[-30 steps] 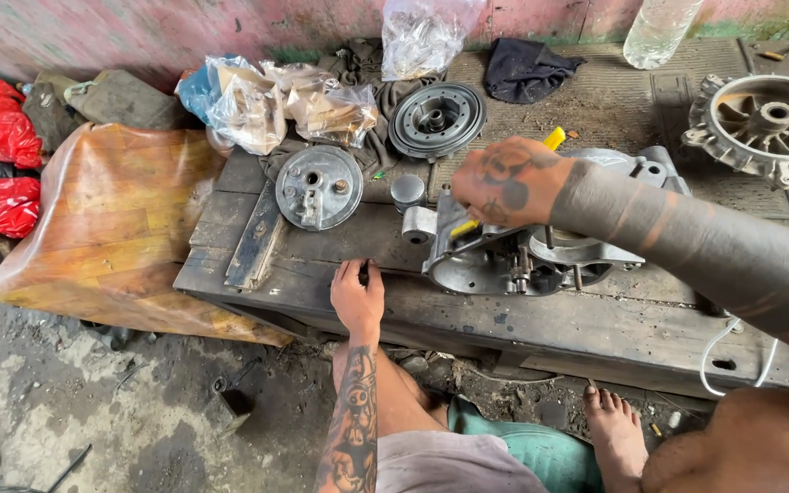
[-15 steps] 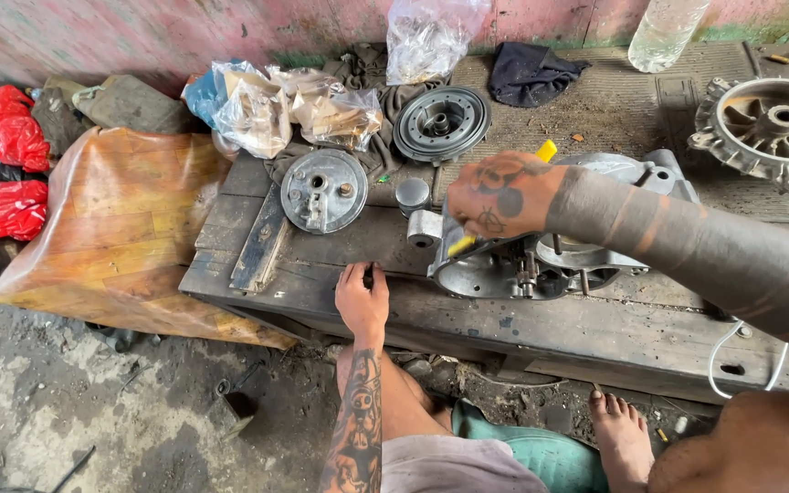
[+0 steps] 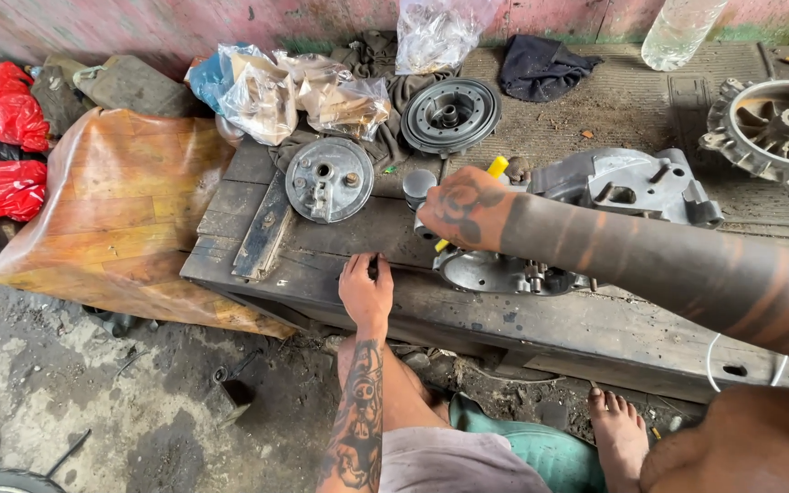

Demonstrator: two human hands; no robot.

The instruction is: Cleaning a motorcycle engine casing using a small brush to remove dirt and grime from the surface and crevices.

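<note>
- The grey cast-metal engine casing (image 3: 595,196) lies on the dark, oily wooden bench (image 3: 340,237), right of its middle, with its round open end toward the bench's near edge.
- The right hand (image 3: 460,208) is over the casing's left end, closed around a yellow-handled tool (image 3: 495,168); the handle's tip pokes out above the knuckles, and a bit of yellow shows below the hand.
- Just left of that hand stands a small grey metal cylinder (image 3: 418,185), almost touching the knuckles.
- The left hand (image 3: 366,290) rests palm-down on the bench's near edge, left of and below the casing; fingers are loosely curled around a small dark object (image 3: 373,267), too small to identify.
- Further left on the bench lies a round grey metal plate with holes (image 3: 329,180), beside a flat dark metal bar (image 3: 263,230).
- Behind it sits a dark ribbed round pulley-like disc (image 3: 450,115).
- Crumpled clear plastic bags (image 3: 299,91) lie at the back left.
- A finned metal wheel part (image 3: 775,128) sits far right on the mat.
</note>
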